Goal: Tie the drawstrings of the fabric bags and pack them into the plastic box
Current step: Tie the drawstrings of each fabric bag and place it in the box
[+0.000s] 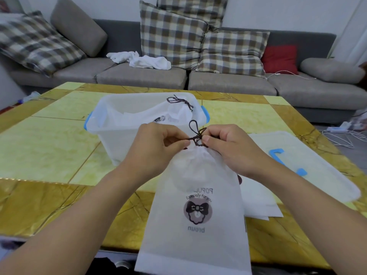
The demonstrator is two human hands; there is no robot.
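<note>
A white fabric bag [195, 215] with a printed bow logo lies on the table in front of me, its mouth gathered at the top. Its dark brown drawstring [195, 133] forms a loop above the gathered neck. My left hand [158, 143] pinches the cord from the left. My right hand [228, 145] pinches it from the right at the knot. Behind my hands stands the clear plastic box [103, 124] with blue handles. Inside it lies another white bag [151, 116] with a tied dark drawstring [178, 103].
The box lid [309, 167] with blue clips lies on the table to the right, beside flat white bags [260, 205]. A grey sofa [139, 74] with checked cushions and white cloth stands behind the yellow table [49, 145]. Cables [341, 135] lie on the floor at right.
</note>
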